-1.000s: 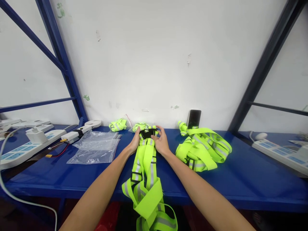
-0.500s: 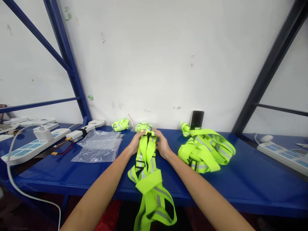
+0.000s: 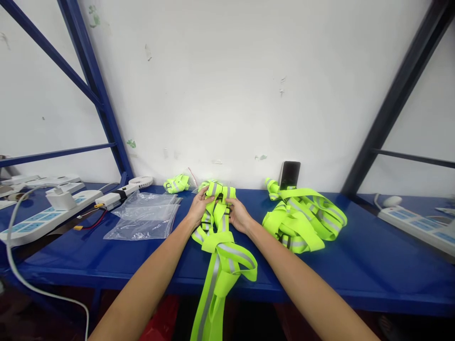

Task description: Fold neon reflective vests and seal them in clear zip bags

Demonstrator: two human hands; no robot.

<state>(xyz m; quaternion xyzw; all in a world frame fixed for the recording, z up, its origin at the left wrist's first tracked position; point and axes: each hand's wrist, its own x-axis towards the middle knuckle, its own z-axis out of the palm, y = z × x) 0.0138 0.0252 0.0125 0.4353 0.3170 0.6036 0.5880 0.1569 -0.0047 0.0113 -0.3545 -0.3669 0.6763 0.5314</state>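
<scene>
Both of my hands hold the far end of a neon-yellow reflective vest made of straps (image 3: 213, 244), with grey stripes and black buckles. My left hand (image 3: 199, 206) grips its left edge, fingers closed round a folded strap. On the other edge, my right hand (image 3: 239, 215) pinches the strap near a black buckle; some of its fingers are hidden behind the fabric. The loose straps run toward me across the blue table (image 3: 142, 265) and hang over its front edge. Just beyond my hands lies another neon bundle, partly covered by the held straps.
Clear plastic bags (image 3: 144, 220) lie to the left, beside a white power strip (image 3: 53, 215) and a small white fan (image 3: 141, 182). A bagged neon bundle (image 3: 177, 183) is at the back. Right stand a heap of neon straps (image 3: 302, 220) and a dark-faced device (image 3: 289, 174).
The far end of the held straps has been folded over toward me and lifted slightly. The loose straps below have shifted, and more of them hang straight over the edge.
</scene>
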